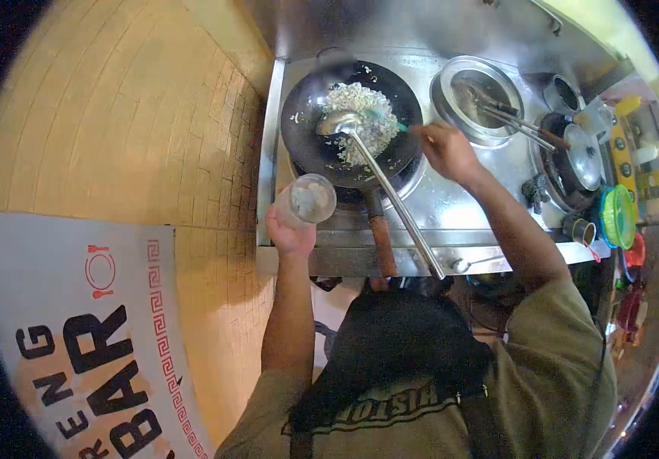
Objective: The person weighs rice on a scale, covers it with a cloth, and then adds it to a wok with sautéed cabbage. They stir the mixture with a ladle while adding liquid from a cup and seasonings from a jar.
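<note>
My left hand [292, 237] is wrapped round a clear plastic tub [310, 199] with something whitish inside, held at the wok's near left edge. Over the right side of the black wok [306, 157], my right hand [449, 155] pinches a thin teal utensil [403, 128], which looks like a small spoon; its far end blurs into the food. Pale chopped food, perhaps rice [375, 138], lies in the wok. A metal ladle [390, 187] rests with its bowl on this food and its long handle pointing toward me. The wok's wooden handle [382, 245] also points my way.
Right of the wok, a round metal pot [442, 99] holds utensils. Beyond it are a lidded pan [583, 157], a dark scrubber [533, 191] and a green basket [618, 216]. A small ladle [463, 265] lies at the counter's front edge. A tiled wall [222, 138] borders the left.
</note>
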Demonstrator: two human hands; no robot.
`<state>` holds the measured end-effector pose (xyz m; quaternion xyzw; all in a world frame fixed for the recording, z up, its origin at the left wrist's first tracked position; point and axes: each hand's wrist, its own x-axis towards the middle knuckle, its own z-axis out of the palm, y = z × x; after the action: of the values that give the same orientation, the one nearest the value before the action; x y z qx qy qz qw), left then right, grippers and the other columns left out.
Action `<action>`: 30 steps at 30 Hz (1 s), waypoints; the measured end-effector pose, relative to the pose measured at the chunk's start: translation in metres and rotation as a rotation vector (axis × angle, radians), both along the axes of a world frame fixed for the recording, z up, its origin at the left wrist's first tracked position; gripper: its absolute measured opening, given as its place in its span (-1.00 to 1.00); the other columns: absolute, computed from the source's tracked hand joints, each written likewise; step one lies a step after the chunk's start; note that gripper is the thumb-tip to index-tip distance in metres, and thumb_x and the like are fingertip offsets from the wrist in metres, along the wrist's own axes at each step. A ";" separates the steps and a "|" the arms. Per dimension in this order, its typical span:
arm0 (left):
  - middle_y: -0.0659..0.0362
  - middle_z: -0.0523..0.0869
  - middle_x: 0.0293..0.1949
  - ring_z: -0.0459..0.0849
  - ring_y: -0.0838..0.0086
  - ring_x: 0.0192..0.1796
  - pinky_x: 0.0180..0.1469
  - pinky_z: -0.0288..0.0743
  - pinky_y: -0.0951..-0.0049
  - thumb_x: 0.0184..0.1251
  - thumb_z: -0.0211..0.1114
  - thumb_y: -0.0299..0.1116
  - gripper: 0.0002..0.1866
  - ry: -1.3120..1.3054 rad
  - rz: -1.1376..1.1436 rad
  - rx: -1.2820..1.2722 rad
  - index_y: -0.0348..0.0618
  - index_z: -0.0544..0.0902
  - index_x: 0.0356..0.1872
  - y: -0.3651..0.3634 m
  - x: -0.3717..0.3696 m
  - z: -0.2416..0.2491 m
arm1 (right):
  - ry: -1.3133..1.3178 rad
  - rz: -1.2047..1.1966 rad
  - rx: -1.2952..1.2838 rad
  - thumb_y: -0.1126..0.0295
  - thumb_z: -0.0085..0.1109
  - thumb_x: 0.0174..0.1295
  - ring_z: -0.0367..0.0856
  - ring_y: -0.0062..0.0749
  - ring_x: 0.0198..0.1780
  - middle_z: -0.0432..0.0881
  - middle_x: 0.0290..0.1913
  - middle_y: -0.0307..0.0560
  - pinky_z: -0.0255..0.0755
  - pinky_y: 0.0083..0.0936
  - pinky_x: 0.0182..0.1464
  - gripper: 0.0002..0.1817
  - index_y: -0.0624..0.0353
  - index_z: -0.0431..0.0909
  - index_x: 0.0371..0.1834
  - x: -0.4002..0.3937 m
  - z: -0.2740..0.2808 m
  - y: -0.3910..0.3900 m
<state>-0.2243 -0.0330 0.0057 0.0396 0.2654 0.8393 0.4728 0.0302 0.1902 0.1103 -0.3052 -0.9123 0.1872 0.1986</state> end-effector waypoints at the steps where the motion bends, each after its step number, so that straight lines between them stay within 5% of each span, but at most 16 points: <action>1: 0.02 0.45 0.27 0.36 0.12 0.34 0.39 0.15 0.01 0.22 -0.03 0.04 -0.34 -0.009 -0.022 0.009 -0.20 0.40 0.25 0.007 0.002 0.000 | 0.027 0.125 -0.024 0.44 0.04 0.18 0.64 -0.01 -0.18 0.59 -0.07 -0.01 0.54 -0.19 -0.15 -0.70 0.04 0.60 -0.02 0.009 0.018 -0.012; 4: 0.01 0.46 0.25 0.37 0.12 0.33 0.37 0.19 0.03 0.23 -0.05 0.02 -0.35 -0.024 -0.103 0.045 -0.21 0.40 0.25 0.022 0.012 0.002 | -0.083 0.372 -0.051 0.43 0.05 0.17 0.66 -0.07 -0.21 0.59 -0.11 -0.04 0.56 -0.25 -0.22 -0.73 0.01 0.63 -0.08 0.009 0.069 -0.062; 7: -0.02 0.48 0.23 0.41 0.11 0.30 0.36 0.21 0.04 0.27 -0.07 0.00 -0.36 -0.006 -0.197 0.091 -0.21 0.37 0.27 0.043 0.030 0.009 | -0.431 0.249 0.128 0.41 0.07 0.14 0.68 -0.15 -0.21 0.60 -0.17 -0.05 0.59 -0.29 -0.27 -0.81 0.00 0.66 -0.23 -0.010 0.079 -0.086; 11: -0.03 0.52 0.17 0.45 0.12 0.25 0.31 0.26 0.06 0.33 -0.03 -0.03 -0.41 0.076 -0.338 0.154 -0.18 0.36 0.29 0.057 0.058 0.043 | -0.545 0.224 0.171 0.40 0.05 0.14 0.70 -0.16 -0.22 0.63 -0.18 0.00 0.60 -0.28 -0.26 -0.84 0.07 0.64 -0.30 -0.005 0.068 -0.090; 14: 0.00 0.53 0.16 0.46 0.17 0.24 0.31 0.26 0.12 0.34 -0.01 -0.03 -0.40 0.157 -0.353 0.110 -0.19 0.36 0.29 0.066 0.068 0.045 | -0.478 0.174 -0.091 0.39 0.10 0.11 0.71 -0.12 -0.24 0.69 -0.25 0.05 0.60 -0.29 -0.23 -0.83 0.15 0.66 -0.30 0.010 0.049 -0.092; 17: 0.04 0.52 0.16 0.46 0.24 0.23 0.32 0.25 0.18 0.35 0.01 -0.03 -0.40 0.237 -0.316 -0.020 -0.19 0.35 0.30 0.071 0.076 0.037 | -0.019 0.136 -0.474 0.39 0.17 0.09 0.72 -0.24 -0.26 0.72 -0.34 0.03 0.56 -0.36 -0.22 -0.80 0.20 0.70 -0.26 0.030 0.015 -0.084; 20: 0.07 0.52 0.17 0.46 0.28 0.23 0.32 0.25 0.22 0.35 0.02 -0.04 -0.40 0.325 -0.275 -0.090 -0.19 0.35 0.30 0.073 0.081 0.033 | 0.211 -0.015 -0.908 0.48 0.22 0.15 0.56 -0.60 -0.43 0.70 -0.43 -0.17 0.40 -0.58 -0.39 -0.82 0.20 0.72 -0.19 0.042 -0.011 -0.088; 23: 0.08 0.51 0.18 0.45 0.28 0.24 0.33 0.24 0.21 0.34 0.02 -0.04 -0.40 0.364 -0.286 -0.053 -0.18 0.35 0.31 0.072 0.082 0.034 | 0.300 -0.094 -1.109 0.49 0.21 0.18 0.42 -0.74 -0.45 0.64 -0.45 -0.32 0.32 -0.69 -0.41 -0.81 0.21 0.71 -0.16 0.048 -0.028 -0.094; 30: 0.07 0.51 0.19 0.43 0.22 0.27 0.33 0.22 0.11 0.32 -0.01 -0.01 -0.38 0.187 -0.296 0.014 -0.15 0.35 0.31 0.063 0.077 0.040 | 0.371 -0.088 -0.992 0.55 0.21 0.17 0.43 -0.74 -0.44 0.62 -0.46 -0.33 0.33 -0.72 -0.38 -0.81 0.23 0.70 -0.16 0.060 -0.018 -0.098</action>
<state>-0.1472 0.0303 0.0454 0.1593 0.2937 0.7550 0.5641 0.0900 0.0917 0.0918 -0.3621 -0.6502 0.6384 0.1962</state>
